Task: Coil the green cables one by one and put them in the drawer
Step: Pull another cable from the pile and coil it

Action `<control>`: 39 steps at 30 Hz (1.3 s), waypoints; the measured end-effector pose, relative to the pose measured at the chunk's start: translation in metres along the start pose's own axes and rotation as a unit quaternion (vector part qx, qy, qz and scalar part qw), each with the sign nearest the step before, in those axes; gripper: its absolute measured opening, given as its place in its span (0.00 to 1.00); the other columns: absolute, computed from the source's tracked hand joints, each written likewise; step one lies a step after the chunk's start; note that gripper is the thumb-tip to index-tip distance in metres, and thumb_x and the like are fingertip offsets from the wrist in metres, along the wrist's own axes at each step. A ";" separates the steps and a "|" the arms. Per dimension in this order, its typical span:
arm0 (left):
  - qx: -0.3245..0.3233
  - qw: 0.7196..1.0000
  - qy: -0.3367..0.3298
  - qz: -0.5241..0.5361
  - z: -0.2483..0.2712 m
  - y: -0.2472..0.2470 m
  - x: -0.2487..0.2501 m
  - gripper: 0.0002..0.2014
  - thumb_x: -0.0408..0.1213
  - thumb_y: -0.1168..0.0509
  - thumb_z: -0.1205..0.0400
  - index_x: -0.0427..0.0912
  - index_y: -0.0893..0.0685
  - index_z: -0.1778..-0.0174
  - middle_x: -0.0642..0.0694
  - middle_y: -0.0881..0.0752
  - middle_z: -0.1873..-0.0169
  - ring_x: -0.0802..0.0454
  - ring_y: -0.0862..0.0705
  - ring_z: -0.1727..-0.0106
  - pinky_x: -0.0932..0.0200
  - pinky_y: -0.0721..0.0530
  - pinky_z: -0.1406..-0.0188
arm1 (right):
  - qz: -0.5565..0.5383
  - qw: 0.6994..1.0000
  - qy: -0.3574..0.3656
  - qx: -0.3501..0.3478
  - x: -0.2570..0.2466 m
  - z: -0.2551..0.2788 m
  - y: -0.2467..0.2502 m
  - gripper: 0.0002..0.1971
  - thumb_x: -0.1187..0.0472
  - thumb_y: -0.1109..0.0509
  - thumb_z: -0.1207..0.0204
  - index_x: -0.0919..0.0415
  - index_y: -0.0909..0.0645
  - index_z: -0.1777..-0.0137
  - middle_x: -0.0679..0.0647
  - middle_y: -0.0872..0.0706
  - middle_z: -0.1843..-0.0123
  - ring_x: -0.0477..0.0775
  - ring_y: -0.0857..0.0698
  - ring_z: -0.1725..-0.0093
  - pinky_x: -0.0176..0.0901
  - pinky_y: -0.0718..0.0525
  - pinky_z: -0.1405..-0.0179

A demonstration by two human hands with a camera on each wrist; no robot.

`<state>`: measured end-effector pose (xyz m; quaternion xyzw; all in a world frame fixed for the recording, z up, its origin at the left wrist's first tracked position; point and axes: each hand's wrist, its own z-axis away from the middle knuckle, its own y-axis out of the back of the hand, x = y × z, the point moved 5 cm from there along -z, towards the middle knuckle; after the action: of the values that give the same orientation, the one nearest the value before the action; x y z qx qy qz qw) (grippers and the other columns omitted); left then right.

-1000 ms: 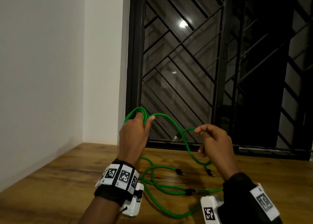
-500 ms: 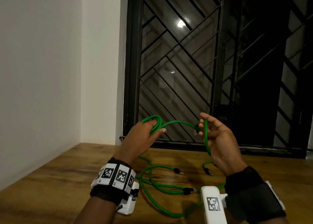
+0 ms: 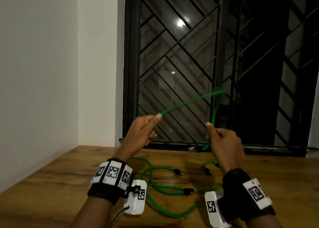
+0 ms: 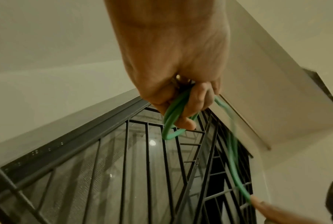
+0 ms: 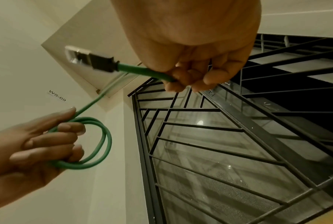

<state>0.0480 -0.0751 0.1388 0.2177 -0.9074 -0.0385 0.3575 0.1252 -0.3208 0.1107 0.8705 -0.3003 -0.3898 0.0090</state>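
**Green cable held between both hands above the worktop**

Item 1: thin green round-sheathed cable [image 3: 189,101] with a black-and-metal plug [image 5: 89,58], raised in front of a black metal window grille [image 3: 181,55]. Its span rose toward 1 o'clock from the left hand, bent over, and dropped to the right hand; the span was blurred.

Item 2: left hand [image 3: 143,131], grip clamped on the cable. The right wrist view showed two small loops [image 5: 96,142] gathered round its curled fingers [image 5: 69,128].

Item 3: right hand [image 3: 224,141], grip clamped on the cable near the plug end, thumb and fingers pinching the sheath. The plug stuck out just beyond the hand, toward 9 o'clock in the right wrist view.

Item 4: further green cables with black plugs [image 3: 160,186], lying loose and crossed on the brown wood-grain worktop [image 3: 51,184], at 6 o'clock below the hands, between the two wrists.

Item 5: white plain wall [image 3: 51,72], at 9 o'clock of the grille.

Drawer: not in view.
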 end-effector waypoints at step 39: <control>0.163 0.838 0.087 0.513 -0.005 0.034 -0.023 0.15 0.43 0.46 0.10 0.43 0.24 0.61 0.53 0.34 0.82 0.59 0.37 0.83 0.64 0.31 0.78 | -0.158 0.953 0.181 -0.185 -0.042 0.025 -0.033 0.18 0.40 0.37 0.16 0.48 0.15 0.61 0.53 0.13 0.65 0.49 0.13 0.61 0.59 0.13 0.60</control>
<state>0.0534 -0.0346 0.1356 -0.2211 -0.8474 0.3184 0.3628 0.1033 -0.2662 0.1133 0.9460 -0.0745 -0.2705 0.1626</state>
